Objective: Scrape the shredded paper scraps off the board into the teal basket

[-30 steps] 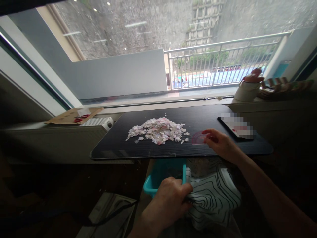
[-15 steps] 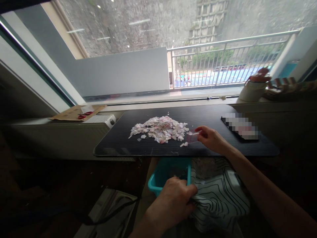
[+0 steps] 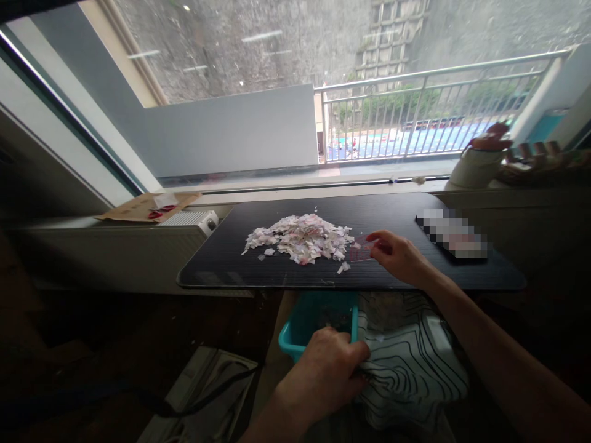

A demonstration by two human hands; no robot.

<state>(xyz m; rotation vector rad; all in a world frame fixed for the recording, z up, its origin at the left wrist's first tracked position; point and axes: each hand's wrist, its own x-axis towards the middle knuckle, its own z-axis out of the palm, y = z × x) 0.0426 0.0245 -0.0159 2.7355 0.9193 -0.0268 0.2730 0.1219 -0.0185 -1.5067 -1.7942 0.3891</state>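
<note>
A loose heap of small torn paper scraps [image 3: 302, 237] lies on the dark folding-style tabletop [image 3: 388, 215]. Just right of the heap, my right hand [image 3: 397, 255] pinches a thin clear plastic piece with reddish markings [image 3: 360, 251] between thumb and fingers; its exact kind is hard to make out. Below the table's front edge, my left hand [image 3: 325, 363] is closed over the near right rim of a teal plastic bin [image 3: 289, 341]. Some dark contents show inside the bin. A pale cloth with black wavy lines [image 3: 415, 363] touches the left hand's thumb side.
A blurred flat object [image 3: 452, 237] rests at the table's right. On the left, a radiator [image 3: 191, 221] carries brown paper [image 3: 138, 206] and something red-handled [image 3: 161, 212]. By the window stands a pale bottle [image 3: 475, 163]. Some scraps lie on the dark floor.
The clear piece has tilted slightly in my right hand, and a white strip seen by its fingers no longer shows there. My left hand stays at the bin. The whole view has shifted a little.
</note>
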